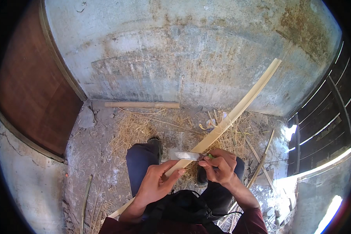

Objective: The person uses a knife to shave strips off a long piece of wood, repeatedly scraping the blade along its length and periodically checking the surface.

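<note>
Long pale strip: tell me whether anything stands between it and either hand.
Nothing visible stands between the left hand and the long pale strip, which it grips. Only the knife in the right hand comes between that hand and the strip, its blade crossing over it.

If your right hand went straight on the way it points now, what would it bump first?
Most likely the long pale strip: the right hand points toward it, holding a knife, though one view leaves the depth unclear.
</note>
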The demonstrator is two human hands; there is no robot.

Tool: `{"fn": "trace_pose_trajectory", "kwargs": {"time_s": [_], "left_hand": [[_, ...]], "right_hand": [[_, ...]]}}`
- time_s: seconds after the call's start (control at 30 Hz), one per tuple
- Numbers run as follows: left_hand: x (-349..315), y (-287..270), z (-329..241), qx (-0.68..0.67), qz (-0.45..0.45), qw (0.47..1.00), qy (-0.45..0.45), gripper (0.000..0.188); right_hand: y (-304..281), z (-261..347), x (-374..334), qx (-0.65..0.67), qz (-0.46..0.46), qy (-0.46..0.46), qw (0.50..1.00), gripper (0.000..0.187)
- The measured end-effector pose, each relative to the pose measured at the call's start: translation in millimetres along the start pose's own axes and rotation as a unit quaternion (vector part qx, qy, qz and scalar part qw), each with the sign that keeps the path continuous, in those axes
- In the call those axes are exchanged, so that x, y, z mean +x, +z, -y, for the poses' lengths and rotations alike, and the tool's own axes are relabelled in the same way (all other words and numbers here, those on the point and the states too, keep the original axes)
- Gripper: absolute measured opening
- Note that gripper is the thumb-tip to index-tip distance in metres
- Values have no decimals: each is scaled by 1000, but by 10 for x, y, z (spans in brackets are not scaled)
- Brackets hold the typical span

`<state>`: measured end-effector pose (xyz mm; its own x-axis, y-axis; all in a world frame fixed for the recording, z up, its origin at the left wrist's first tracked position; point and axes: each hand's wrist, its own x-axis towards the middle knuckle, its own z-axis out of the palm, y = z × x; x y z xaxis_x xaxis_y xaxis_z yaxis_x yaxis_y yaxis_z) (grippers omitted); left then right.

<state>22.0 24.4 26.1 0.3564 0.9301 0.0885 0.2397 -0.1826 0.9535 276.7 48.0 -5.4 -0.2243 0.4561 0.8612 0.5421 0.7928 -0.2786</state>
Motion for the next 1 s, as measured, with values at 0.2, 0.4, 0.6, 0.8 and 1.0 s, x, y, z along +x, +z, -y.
{"fn": "trace_pose_trajectory", "kwargs": {"time_s": [0.2, 0.4, 0.6, 0.8, 1.0], "left_hand": [[-45, -50, -57, -12, 17, 999, -50, 29], [-167, -68, 98, 8, 18, 998, -63, 30], [-166, 8, 176, 23, -7, 999, -24, 28], [-118, -9, 217, -35, -13, 998, -41, 27], [-101, -71, 66, 33, -37, 998, -41, 25]], "right_hand": [[-42, -121, 19, -10, -42, 21, 999, 30], [-186, -348, 73, -26, -77, 70, 994, 30], [-153, -317, -12, -16, -44, 59, 997, 29], [-224, -172, 32, -12, 13, 2, 1000, 30], [-414, -55, 86, -64, 59, 41, 995, 28]]}}
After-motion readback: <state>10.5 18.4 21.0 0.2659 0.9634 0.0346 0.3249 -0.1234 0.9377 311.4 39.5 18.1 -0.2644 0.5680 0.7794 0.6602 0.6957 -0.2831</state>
